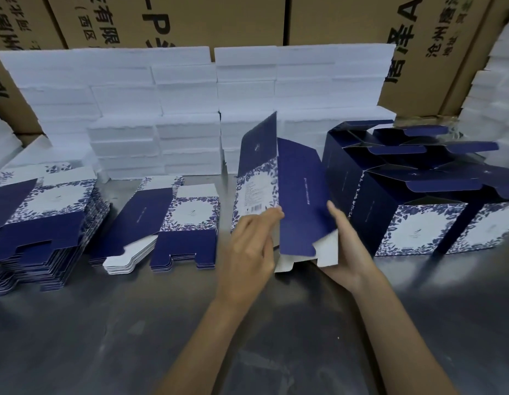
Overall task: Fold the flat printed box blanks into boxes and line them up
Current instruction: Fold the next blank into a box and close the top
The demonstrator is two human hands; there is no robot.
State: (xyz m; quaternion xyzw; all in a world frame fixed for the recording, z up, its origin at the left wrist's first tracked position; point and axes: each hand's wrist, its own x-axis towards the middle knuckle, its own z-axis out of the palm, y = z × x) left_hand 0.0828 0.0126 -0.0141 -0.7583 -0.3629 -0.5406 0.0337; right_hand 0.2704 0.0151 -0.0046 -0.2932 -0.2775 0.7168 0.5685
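- Grey metal bench (pixel 105 337) carries everything.
- White foam slabs (pixel 190 109) are stacked along the back, before brown printed cartons (pixel 168 21).
- Folded navy floral boxes (pixel 418 195) stand in a cluster at the right, top flaps open.
- Two stacks of flat navy-and-white floral blanks (pixel 42 223) lie at the left.
- One half-opened navy floral blank (pixel 293 195) stands upright between both hands: the left hand (pixel 247 252) pinches its left panel, the right hand (pixel 347 246) grips its lower right edge.
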